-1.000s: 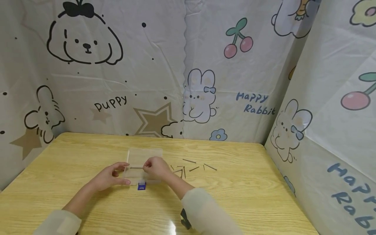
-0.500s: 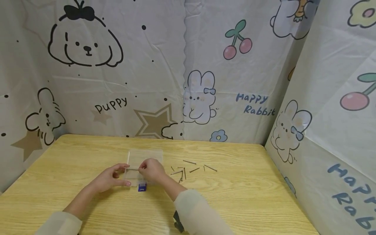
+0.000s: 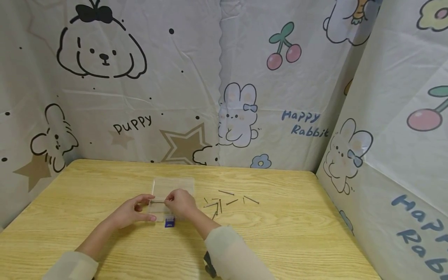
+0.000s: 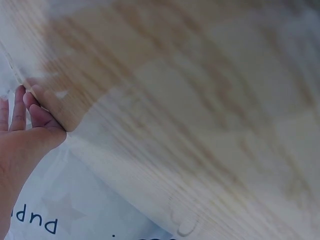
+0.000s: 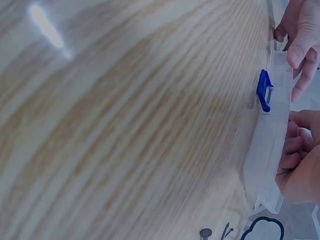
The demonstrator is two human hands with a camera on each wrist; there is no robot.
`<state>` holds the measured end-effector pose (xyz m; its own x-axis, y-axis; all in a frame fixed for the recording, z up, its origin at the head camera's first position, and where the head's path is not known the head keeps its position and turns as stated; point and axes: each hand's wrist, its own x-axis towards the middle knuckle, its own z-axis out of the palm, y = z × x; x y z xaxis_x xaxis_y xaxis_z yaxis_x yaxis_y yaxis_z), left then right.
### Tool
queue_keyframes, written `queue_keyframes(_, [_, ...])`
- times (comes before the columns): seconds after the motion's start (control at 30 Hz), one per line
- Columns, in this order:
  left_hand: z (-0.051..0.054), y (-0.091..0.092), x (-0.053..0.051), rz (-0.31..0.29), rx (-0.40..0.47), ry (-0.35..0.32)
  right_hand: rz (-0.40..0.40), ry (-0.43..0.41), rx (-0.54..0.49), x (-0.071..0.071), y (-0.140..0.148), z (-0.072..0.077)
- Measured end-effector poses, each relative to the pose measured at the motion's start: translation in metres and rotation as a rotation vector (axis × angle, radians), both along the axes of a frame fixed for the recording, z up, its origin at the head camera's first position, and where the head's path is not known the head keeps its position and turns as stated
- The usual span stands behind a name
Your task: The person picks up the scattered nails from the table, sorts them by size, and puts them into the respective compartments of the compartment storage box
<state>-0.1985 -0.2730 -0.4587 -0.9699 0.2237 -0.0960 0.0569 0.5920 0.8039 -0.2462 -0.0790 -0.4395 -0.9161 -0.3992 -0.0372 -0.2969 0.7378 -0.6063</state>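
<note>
A clear plastic box (image 5: 267, 150) lies on the table with its clear lid (image 3: 175, 183) folded back behind it. A blue latch (image 3: 169, 222) sticks out from its front side. My left hand (image 3: 130, 212) grips the box's left end, thumb at the front and fingers farther back. Over the box, my right hand (image 3: 182, 203) pinches one end of a long nail (image 3: 157, 202), which lies level and points left toward the left fingers. Whether the nail touches the box floor cannot be told. In the right wrist view the right fingers hide the nail.
Several loose nails (image 3: 220, 206) of differing lengths lie on the wooden table (image 3: 287, 233) to the right of the box. A printed cloth (image 3: 196, 77) hangs behind the table and along its sides. A black wrist device (image 3: 209, 265) sits by the right sleeve.
My right hand has shifted slightly left and lower over the box with the nail, then stayed nearly still. The left hand has kept its place on the box.
</note>
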Motion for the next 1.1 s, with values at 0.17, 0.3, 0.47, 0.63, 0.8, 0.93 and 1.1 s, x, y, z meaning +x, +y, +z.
queue_keyframes(0.17, [0.000, 0.001, 0.000, -0.001, 0.008, -0.008, -0.033, -0.014, -0.028, -0.002, 0.001, -0.001])
queue_keyframes(0.3, [-0.001, 0.001, -0.002, 0.001, 0.017, -0.013, -0.035, -0.023, -0.067, -0.005, 0.003, -0.003])
queue_keyframes(0.47, [0.000, 0.002, -0.002, 0.001, 0.004, -0.008, 0.000, 0.003, -0.081, -0.011, 0.009, -0.001])
queue_keyframes(0.63, [0.001, 0.003, -0.002, 0.006, -0.007, -0.010, 0.013, 0.001, -0.091, -0.015, 0.020, 0.003])
queue_keyframes(0.8, [0.000, 0.002, -0.001, 0.011, -0.007, -0.014, 0.054, -0.008, -0.091, -0.016, 0.034, 0.009])
queue_keyframes(0.93, [-0.001, 0.001, -0.001, 0.011, -0.005, -0.006, 0.064, -0.001, -0.082, -0.018, 0.046, 0.015])
queue_keyframes(1.1, [-0.001, 0.000, 0.000, 0.003, -0.005, 0.002, 0.056, 0.004, -0.069, -0.021, 0.060, 0.019])
